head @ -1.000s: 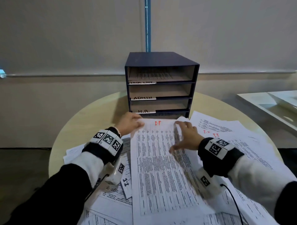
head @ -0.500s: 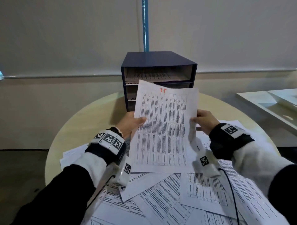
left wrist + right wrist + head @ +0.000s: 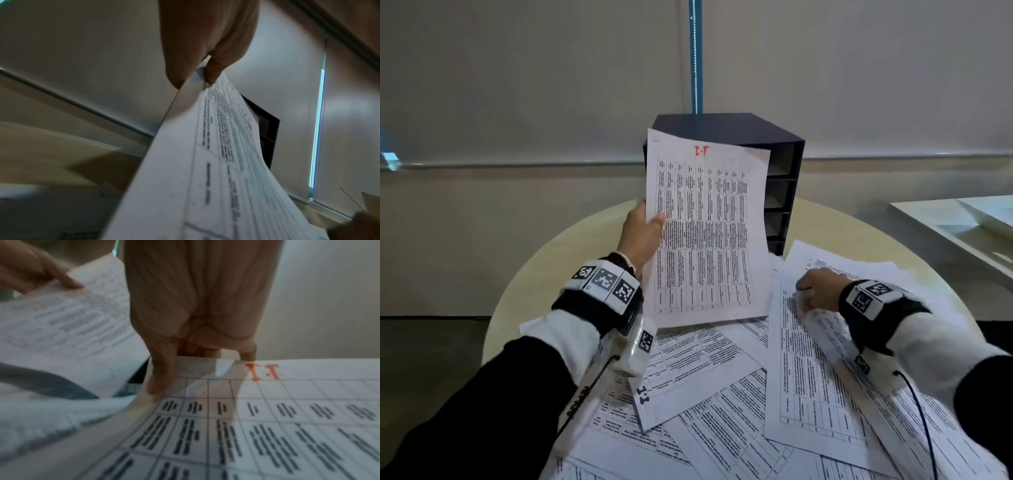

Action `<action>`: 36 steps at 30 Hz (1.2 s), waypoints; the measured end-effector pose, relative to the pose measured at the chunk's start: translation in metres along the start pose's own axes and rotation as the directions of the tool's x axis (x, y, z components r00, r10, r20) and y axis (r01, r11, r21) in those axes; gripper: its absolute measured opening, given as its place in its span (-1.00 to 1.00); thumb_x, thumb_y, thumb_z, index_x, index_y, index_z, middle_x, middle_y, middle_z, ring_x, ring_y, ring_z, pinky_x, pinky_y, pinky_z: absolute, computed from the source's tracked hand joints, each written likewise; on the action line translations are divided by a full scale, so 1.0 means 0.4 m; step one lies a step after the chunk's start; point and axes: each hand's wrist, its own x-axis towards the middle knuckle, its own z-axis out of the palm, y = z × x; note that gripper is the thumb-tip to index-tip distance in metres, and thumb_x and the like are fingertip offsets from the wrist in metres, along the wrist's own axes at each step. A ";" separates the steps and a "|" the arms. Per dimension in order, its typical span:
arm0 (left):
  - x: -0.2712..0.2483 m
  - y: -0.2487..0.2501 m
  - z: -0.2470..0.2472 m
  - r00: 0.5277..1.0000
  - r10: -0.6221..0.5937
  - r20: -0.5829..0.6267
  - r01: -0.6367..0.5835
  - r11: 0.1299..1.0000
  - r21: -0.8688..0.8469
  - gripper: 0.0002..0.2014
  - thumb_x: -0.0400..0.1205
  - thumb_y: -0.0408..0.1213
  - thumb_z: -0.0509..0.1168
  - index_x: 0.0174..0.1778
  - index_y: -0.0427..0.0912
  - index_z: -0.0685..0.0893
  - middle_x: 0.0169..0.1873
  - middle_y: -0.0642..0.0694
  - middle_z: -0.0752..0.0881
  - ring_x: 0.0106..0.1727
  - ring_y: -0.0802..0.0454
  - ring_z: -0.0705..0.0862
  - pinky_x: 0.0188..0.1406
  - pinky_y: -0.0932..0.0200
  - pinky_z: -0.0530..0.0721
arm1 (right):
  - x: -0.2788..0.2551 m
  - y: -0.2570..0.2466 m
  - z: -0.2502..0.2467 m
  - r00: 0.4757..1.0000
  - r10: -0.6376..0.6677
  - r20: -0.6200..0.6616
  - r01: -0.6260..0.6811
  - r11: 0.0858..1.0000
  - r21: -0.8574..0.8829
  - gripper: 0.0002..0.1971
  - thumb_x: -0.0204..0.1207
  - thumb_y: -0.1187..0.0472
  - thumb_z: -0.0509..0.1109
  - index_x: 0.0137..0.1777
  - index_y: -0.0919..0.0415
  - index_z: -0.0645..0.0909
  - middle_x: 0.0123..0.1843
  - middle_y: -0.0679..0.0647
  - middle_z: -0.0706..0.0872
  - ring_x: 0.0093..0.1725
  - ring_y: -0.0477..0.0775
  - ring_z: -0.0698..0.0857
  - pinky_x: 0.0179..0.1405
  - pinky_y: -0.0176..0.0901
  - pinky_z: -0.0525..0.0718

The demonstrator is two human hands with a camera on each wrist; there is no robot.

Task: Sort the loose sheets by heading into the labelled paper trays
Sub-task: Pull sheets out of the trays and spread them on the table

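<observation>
the left hand [image 3: 641, 236] pinches a raised sheet [image 3: 707, 229] headed "i.t", which hides the paper tray unit [image 3: 786, 178] labels at 12 o'clock. the right hand [image 3: 816, 289], at 3 o'clock, pinches the top edge of a second i.t sheet [image 3: 267, 418]; its fingertips [image 3: 158, 386] are blurred.

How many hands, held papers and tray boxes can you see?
Hands: 2, left hand and right hand
Held papers: 2, raised paper and pile paper
Tray boxes: 1, tray box
Total: 5
</observation>
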 end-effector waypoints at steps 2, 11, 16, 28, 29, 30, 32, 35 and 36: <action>-0.007 -0.002 0.003 1.000 0.016 0.024 -0.016 1.000 -0.003 -0.62 0.73 -0.41 0.04 0.48 -0.18 0.40 0.40 -0.09 0.53 0.42 -0.01 0.48 0.41 0.07 0.42 | -0.009 -0.030 -0.010 0.996 -0.078 -0.051 0.078 0.997 0.003 -0.77 0.33 0.44 0.19 -0.52 0.23 0.39 -0.39 0.05 0.50 -0.18 0.15 0.49 -0.14 -0.13 0.37; -0.021 0.001 0.015 0.990 -0.015 0.139 0.018 1.000 -0.020 -0.67 0.71 -0.33 0.09 0.39 -0.08 0.49 0.34 -0.11 0.62 0.35 -0.07 0.58 0.39 -0.23 0.51 | -0.075 -0.221 -0.246 0.754 -0.424 -0.502 0.528 0.845 0.080 -0.83 0.50 0.26 0.42 -0.07 0.39 0.74 -0.07 0.20 0.68 0.01 0.18 0.65 -0.08 -0.31 0.39; -0.039 0.025 0.025 0.961 0.024 0.275 -0.019 1.000 -0.018 -0.70 0.75 -0.32 0.03 0.35 -0.20 0.53 0.11 -0.15 0.71 0.06 -0.04 0.68 0.21 -0.10 0.63 | -0.070 -0.292 -0.357 0.632 -0.414 -0.655 0.474 0.875 -0.096 -0.83 0.49 0.16 0.42 0.00 0.18 0.77 0.46 0.10 0.39 0.41 0.16 0.34 0.38 0.08 0.34; -0.052 0.063 0.060 0.977 0.050 0.209 -0.043 0.998 -0.039 -0.67 0.64 -0.26 0.25 0.28 -0.35 0.59 -0.02 -0.15 0.73 -0.08 -0.04 0.67 -0.15 0.22 0.63 | -0.039 -0.321 -0.378 0.562 -0.228 -0.795 0.573 0.800 0.176 -0.84 0.47 0.28 0.44 -0.02 0.34 0.74 -0.15 -0.01 0.46 -0.10 0.01 0.49 -0.15 -0.50 0.48; -0.045 0.063 0.064 0.986 0.048 0.160 -0.047 0.999 -0.014 -0.69 0.67 -0.30 0.21 0.29 -0.36 0.58 0.00 -0.18 0.72 -0.11 -0.04 0.66 -0.24 0.27 0.63 | -0.034 -0.311 -0.372 0.551 -0.207 -0.808 0.567 0.804 0.181 -0.81 0.42 0.29 0.47 0.03 0.30 0.72 -0.08 0.01 0.47 -0.01 0.06 0.51 0.07 -0.30 0.56; -0.040 0.064 0.064 0.993 0.052 0.110 -0.053 0.999 0.003 -0.70 0.69 -0.33 0.18 0.30 -0.35 0.58 0.01 -0.17 0.70 -0.15 -0.01 0.66 -0.32 0.36 0.63 | -0.026 -0.296 -0.364 0.544 -0.182 -0.819 0.540 0.823 0.175 -0.71 0.38 0.29 0.51 0.12 0.23 0.68 0.04 0.07 0.48 0.13 0.13 0.50 0.25 -0.04 0.53; -0.024 0.062 0.053 0.998 0.060 0.004 -0.060 0.998 0.000 -0.71 0.70 -0.35 0.15 0.31 -0.35 0.57 0.02 -0.13 0.69 -0.11 0.01 0.68 -0.36 0.42 0.66 | -0.005 -0.253 -0.345 0.587 -0.101 -0.804 0.418 0.887 0.194 -0.50 0.34 0.26 0.53 0.30 0.12 0.56 0.30 0.18 0.43 0.35 0.20 0.39 0.36 0.15 0.43; 0.010 0.054 0.029 0.983 0.081 -0.164 -0.077 0.997 0.028 -0.73 0.69 -0.33 0.18 0.24 -0.37 0.61 -0.03 -0.14 0.70 -0.01 -0.10 0.70 -0.03 0.04 0.73 | 0.026 -0.175 -0.299 0.750 -0.020 -0.661 0.231 0.944 0.234 -0.46 0.33 0.25 0.53 0.33 0.16 0.51 0.37 0.26 0.39 0.35 0.22 0.39 0.29 -0.04 0.49; 0.017 0.057 0.023 0.976 0.086 -0.199 -0.082 0.996 0.031 -0.74 0.68 -0.33 0.19 0.21 -0.38 0.62 -0.10 -0.13 0.69 -0.08 -0.09 0.70 -0.04 0.01 0.73 | 0.034 -0.154 -0.279 0.839 -0.047 -0.542 0.175 0.967 0.186 -0.52 0.32 0.26 0.53 0.27 0.23 0.56 0.33 0.30 0.46 0.28 0.20 0.46 0.18 -0.14 0.52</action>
